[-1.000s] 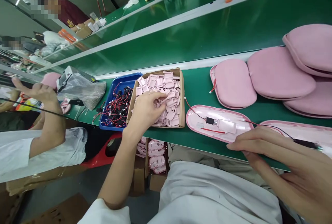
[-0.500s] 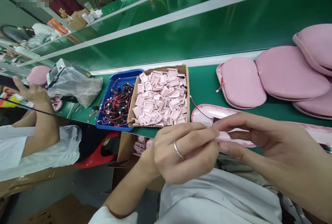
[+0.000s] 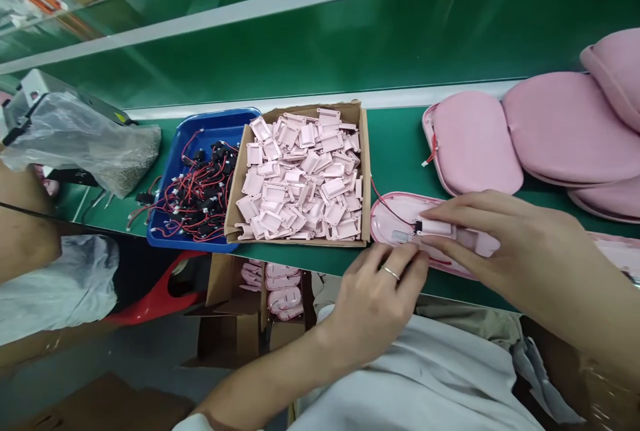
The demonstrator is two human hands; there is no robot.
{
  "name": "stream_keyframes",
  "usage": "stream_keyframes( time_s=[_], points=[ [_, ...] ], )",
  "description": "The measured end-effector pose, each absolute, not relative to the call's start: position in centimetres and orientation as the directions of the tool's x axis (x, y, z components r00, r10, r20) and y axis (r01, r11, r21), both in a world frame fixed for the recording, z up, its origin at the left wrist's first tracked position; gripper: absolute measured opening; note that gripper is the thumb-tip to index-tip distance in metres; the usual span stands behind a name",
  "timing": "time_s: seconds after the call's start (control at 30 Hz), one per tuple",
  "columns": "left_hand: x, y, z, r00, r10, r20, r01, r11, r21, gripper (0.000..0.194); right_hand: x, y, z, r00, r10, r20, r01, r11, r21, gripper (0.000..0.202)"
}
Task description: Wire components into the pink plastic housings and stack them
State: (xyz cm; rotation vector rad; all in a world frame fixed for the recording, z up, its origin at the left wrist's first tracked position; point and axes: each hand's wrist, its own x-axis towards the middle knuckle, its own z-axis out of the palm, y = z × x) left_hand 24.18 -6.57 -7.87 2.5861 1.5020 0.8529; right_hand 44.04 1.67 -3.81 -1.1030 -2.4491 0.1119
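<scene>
while the right hand (image 3: 505, 244) pinches a small pink clip (image 3: 436, 227), the left hand (image 3: 380, 298) rests loosely open.

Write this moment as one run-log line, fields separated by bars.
left hand: at shell edge | right hand: pressing pink clip into open shell | clip box: beside, left

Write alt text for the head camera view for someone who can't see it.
Both hands, right hand and ringed left hand, press a small pink plastic clip into an open pink oval shell beside a cardboard box of pink clips and a blue tray of red-wired parts.
</scene>
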Motion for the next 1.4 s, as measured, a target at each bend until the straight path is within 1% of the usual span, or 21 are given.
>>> stream_keyframes(
  time_s=[0.07,0.17,0.3,0.4,0.5,0.57,0.63,0.7,0.73,0.77,0.8,0.83,0.9,0.93,0.97,1.03,1.13,1.2,1.27,1.33,1.4],
  points=[
    [24.0,-6.4,-8.1,0.386,0.788,0.480,0.770,-0.562,0.302,0.024,43.6,1.7,-4.3,-0.618,0.680,0.393,0.661,0.721,-0.209,0.051],
    [23.7,-6.1,-8.1,0.382,0.773,0.506,0.752,-0.578,0.316,0.024,43.2,1.7,-4.4,-0.629,0.660,0.411,0.659,0.733,-0.168,0.040],
    [23.7,-5.9,-8.3,0.369,0.767,0.525,0.746,-0.581,0.324,0.023,43.0,2.1,-4.5,-0.675,0.641,0.366,0.639,0.756,-0.145,0.046],
    [23.8,-5.8,-8.6,0.358,0.769,0.530,0.753,-0.573,0.322,0.019,43.1,2.3,-4.8,-0.683,0.654,0.326,0.649,0.748,-0.140,0.050],
    [24.0,-5.8,-8.8,0.359,0.770,0.527,0.759,-0.570,0.314,0.018,43.2,2.1,-5.1,-0.657,0.669,0.347,0.662,0.733,-0.160,0.046],
    [24.0,-6.0,-8.3,0.362,0.769,0.527,0.752,-0.575,0.322,0.018,43.3,1.6,-5.5,-0.611,0.694,0.381,0.676,0.708,-0.206,0.038],
    [23.6,-6.2,-6.9,0.346,0.734,0.584,0.706,-0.614,0.354,0.015,43.4,1.1,-5.8,-0.577,0.727,0.373,0.690,0.678,-0.253,0.029],
    [22.5,-5.9,-4.9,0.332,0.695,0.637,0.637,-0.664,0.392,0.015,43.6,0.7,-6.1,-0.575,0.739,0.352,0.699,0.667,-0.258,0.021],
    [21.7,-5.5,-3.8,0.314,0.706,0.635,0.631,-0.655,0.415,0.016,43.6,0.5,-6.2,-0.569,0.741,0.358,0.702,0.664,-0.258,0.020],
    [20.8,-4.7,-2.7,0.296,0.756,0.584,0.660,-0.603,0.448,0.018,43.6,0.5,-6.1,-0.555,0.747,0.366,0.705,0.656,-0.270,0.020],
    [19.9,-3.8,-1.9,0.233,0.835,0.499,0.738,-0.486,0.469,0.022,43.6,0.5,-6.0,-0.538,0.759,0.367,0.705,0.644,-0.298,0.021],
    [19.0,-2.6,-1.2,0.185,0.899,0.398,0.801,-0.373,0.469,0.020,43.6,0.5,-5.8,-0.522,0.774,0.359,0.701,0.629,-0.335,0.024],
    [17.6,-0.2,-0.7,0.145,0.972,0.185,0.910,-0.204,0.360,0.015,43.7,0.8,-5.5,-0.532,0.780,0.331,0.679,0.626,-0.383,0.030],
    [17.1,1.0,-0.8,0.128,0.987,0.100,0.941,-0.153,0.301,0.017,43.8,0.9,-5.4,-0.550,0.767,0.331,0.670,0.642,-0.373,0.033],
    [16.8,1.9,-1.0,0.115,0.993,0.041,0.961,-0.122,0.250,0.021,43.9,1.0,-5.5,-0.560,0.757,0.338,0.673,0.653,-0.348,0.034],
    [16.6,3.2,-1.5,0.100,0.995,0.000,0.972,-0.098,0.214,0.023,44.1,1.0,-5.8,-0.548,0.748,0.376,0.692,0.657,-0.298,0.031],
    [16.5,3.5,-1.9,0.129,0.991,0.045,0.968,-0.136,0.211,0.009,44.2,0.5,-6.6,-0.491,0.775,0.399,0.729,0.616,-0.299,0.026],
    [16.4,3.1,-1.5,0.133,0.984,0.122,0.958,-0.159,0.238,0.008,43.9,-0.1,-6.7,-0.464,0.788,0.405,0.750,0.593,-0.294,0.024],
    [16.4,2.4,-0.8,0.109,0.966,0.235,0.932,-0.182,0.315,0.011,43.4,-0.9,-6.0,-0.418,0.802,0.427,0.769,0.563,-0.304,0.020],
    [17.1,1.3,0.1,0.082,0.929,0.361,0.861,-0.248,0.443,0.016,42.9,-1.9,-4.8,-0.334,0.815,0.473,0.750,0.534,-0.391,0.015],
    [18.7,-0.2,0.9,0.103,0.894,0.437,0.713,-0.373,0.594,0.021,42.8,-2.9,-3.3,-0.271,0.848,0.456,0.619,0.516,-0.593,0.018]
  ],
)
